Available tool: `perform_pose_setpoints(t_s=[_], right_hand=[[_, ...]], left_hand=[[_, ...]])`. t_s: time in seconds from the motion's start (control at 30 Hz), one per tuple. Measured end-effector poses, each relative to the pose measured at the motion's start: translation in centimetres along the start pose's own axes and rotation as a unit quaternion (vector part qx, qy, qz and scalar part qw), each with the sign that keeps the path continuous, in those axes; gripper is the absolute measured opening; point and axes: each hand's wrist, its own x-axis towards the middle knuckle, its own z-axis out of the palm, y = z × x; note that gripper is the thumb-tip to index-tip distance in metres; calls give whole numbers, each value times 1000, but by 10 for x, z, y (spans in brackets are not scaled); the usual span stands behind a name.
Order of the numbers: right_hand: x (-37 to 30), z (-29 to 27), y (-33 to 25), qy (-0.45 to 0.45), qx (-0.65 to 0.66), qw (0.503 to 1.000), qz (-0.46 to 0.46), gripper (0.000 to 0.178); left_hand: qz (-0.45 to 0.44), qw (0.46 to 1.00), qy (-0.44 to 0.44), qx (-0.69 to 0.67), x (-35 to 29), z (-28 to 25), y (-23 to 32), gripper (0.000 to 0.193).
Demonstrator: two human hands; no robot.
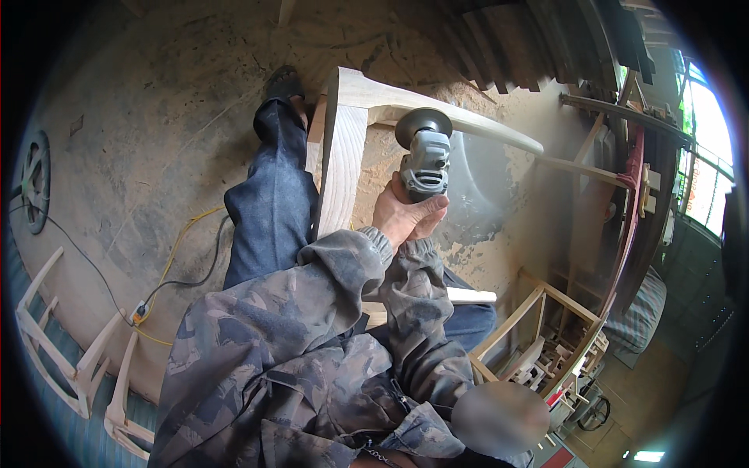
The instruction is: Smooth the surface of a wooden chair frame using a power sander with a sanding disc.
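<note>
Both hands are wrapped around the body of a grey angle grinder (427, 160), which points away from me. A round dark disc (424, 125) is fitted at its far end. My left hand (394, 216) grips the grinder from the left, thumb across it, and my right hand (429, 221) is closed beneath, partly hidden. The disc overlaps the edge of a curved pale wooden rail (488, 132); I cannot tell whether they touch. This rail joins a thick wooden leg (341, 168) that stands between my legs, part of a chair-like frame.
A yellow cord (183, 232) and a black cable (211, 273) cross the dusty floor on the left, near a wheel (35, 183). Pale chair frames (78, 374) stand lower left. At right is a wooden frame (499, 331) holding wood offcuts. Corrugated sheets (538, 47) hang over the far right.
</note>
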Motion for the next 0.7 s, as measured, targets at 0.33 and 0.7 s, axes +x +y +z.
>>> perform_pose_setpoints(t_s=[0.33, 0.7], right_hand=[[6, -9, 2, -66, -267, 959, -68, 34], [2, -15, -2, -70, -405, 902, -133, 47]], left_hand=[[43, 997, 67, -2, 9, -15, -32, 93], [-20, 997, 48, -61, 2, -11, -18, 65]])
